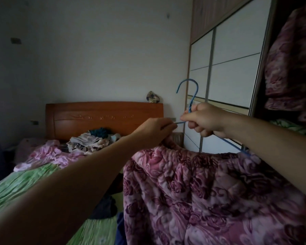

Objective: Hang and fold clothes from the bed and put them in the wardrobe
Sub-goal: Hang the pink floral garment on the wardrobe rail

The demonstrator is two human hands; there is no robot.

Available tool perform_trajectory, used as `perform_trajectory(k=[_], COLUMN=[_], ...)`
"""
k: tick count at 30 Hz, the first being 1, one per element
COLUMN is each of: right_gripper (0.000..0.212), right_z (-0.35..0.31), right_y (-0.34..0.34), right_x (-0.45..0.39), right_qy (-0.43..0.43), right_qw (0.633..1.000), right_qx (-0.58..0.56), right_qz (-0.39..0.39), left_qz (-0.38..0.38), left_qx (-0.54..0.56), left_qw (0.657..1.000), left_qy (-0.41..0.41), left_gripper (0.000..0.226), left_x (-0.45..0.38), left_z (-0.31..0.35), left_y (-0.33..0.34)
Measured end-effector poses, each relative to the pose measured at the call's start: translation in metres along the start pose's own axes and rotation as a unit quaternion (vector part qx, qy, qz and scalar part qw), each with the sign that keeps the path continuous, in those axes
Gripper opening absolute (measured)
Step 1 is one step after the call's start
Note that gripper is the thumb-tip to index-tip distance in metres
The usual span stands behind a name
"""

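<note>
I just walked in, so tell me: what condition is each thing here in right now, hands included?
blue hanger: held up, hook upward, partly inside the garment.
purple floral garment: draped on the hanger, hanging down.
right hand: grips the hanger's neck.
left hand: pinches the hanger's left arm.
clothes pile: unfolded, on the bed.
pink garment: crumpled on the green sheet.
wardrobe: white door slid aside, right section open.

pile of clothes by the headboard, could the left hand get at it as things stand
Probably not right away. The left hand grips the blue hanger with the purple floral garment on it, and the pile of clothes lies well beyond it up the bed.
</note>
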State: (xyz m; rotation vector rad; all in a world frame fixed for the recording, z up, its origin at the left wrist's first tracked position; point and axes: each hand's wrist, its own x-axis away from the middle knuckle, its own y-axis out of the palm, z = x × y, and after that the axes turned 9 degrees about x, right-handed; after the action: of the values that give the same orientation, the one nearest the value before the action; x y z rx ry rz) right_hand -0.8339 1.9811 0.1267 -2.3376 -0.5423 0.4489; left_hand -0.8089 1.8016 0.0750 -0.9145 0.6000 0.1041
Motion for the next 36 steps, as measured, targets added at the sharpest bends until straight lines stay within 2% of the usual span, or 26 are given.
perform_trajectory(k=[1, 3, 5, 6, 9, 11, 13, 15, 17, 19, 21, 23, 26, 29, 32, 34, 36], right_gripper=[0.020, 0.044, 0.065, 0.068, 0.063, 0.045, 0.025, 0.010, 0.025, 0.027, 0.024, 0.021, 0.023, 0.038, 0.035, 0.028, 0.028], right_z=[0.002, 0.011, 0.026, 0.035, 0.053, 0.056, 0.056, 0.054, 0.053, 0.048, 0.041, 0.032, 0.022, 0.010, -0.006, -0.014, -0.016], right_y=[-0.004, -0.018, -0.034, -0.041, -0.056, -0.057, -0.050, -0.036, -0.023, -0.013, -0.007, -0.008, -0.024, -0.045, -0.062, -0.073, -0.088], right_x=[0.002, 0.011, 0.026, 0.035, 0.054, 0.060, 0.064, 0.065, 0.063, 0.061, 0.058, 0.055, 0.049, 0.053, 0.060, 0.067, 0.077], right_qy=[-0.023, -0.070, -0.066, -0.044, -0.027, -0.049, -0.068, -0.083, -0.072, -0.037, -0.003, 0.038, 0.096, 0.146, 0.162, 0.159, 0.137], right_qw=[0.999, 0.989, 0.958, 0.944, 0.941, 0.942, 0.955, 0.981, 0.990, 0.983, 0.976, 0.968, 0.957, 0.944, 0.941, 0.948, 0.950], right_qx=[0.019, 0.133, 0.276, 0.317, 0.328, 0.325, 0.284, 0.173, 0.075, 0.031, 0.040, 0.053, 0.030, -0.034, -0.134, -0.174, -0.176], right_qz=[0.010, 0.016, -0.045, -0.078, -0.080, -0.064, -0.053, 0.003, 0.100, 0.177, 0.214, 0.241, 0.273, 0.295, 0.265, 0.215, 0.218], left_qz=[0.020, 0.049, 0.084, 0.100, 0.119, 0.111, 0.109, 0.123, 0.135, 0.144, 0.149, 0.151, 0.169, 0.138, 0.131, 0.091, 0.036], left_qx=[-0.002, -0.005, -0.007, -0.011, -0.018, -0.014, -0.010, -0.001, 0.009, 0.013, 0.040, 0.076, 0.144, 0.206, 0.316, 0.380, 0.409], left_qw=[1.000, 0.998, 0.995, 0.993, 0.989, 0.989, 0.990, 0.989, 0.990, 0.989, 0.988, 0.985, 0.975, 0.968, 0.939, 0.920, 0.911], left_qy=[0.016, 0.045, 0.061, 0.067, 0.089, 0.095, 0.092, 0.077, 0.042, 0.013, -0.018, -0.047, -0.010, 0.033, 0.029, 0.026, 0.030], left_gripper=[0.025, 0.023, 0.023, 0.024, 0.028, 0.028, 0.026, 0.025, 0.024, 0.023, 0.020, 0.034, 0.044, 0.047, 0.049, 0.054, 0.065], left_x=[-0.001, -0.003, -0.007, -0.009, -0.020, -0.027, -0.032, -0.038, -0.043, -0.046, -0.047, -0.046, -0.040, -0.027, -0.012, -0.001, 0.008], left_z=[-0.003, -0.008, -0.014, -0.017, -0.022, -0.023, -0.023, -0.028, -0.035, -0.040, -0.038, -0.029, -0.003, 0.034, 0.073, 0.099, 0.128], left_y=[0.002, 0.002, -0.001, -0.004, -0.012, -0.015, -0.014, -0.011, -0.005, 0.004, 0.016, 0.031, 0.058, 0.078, 0.081, 0.079, 0.082])
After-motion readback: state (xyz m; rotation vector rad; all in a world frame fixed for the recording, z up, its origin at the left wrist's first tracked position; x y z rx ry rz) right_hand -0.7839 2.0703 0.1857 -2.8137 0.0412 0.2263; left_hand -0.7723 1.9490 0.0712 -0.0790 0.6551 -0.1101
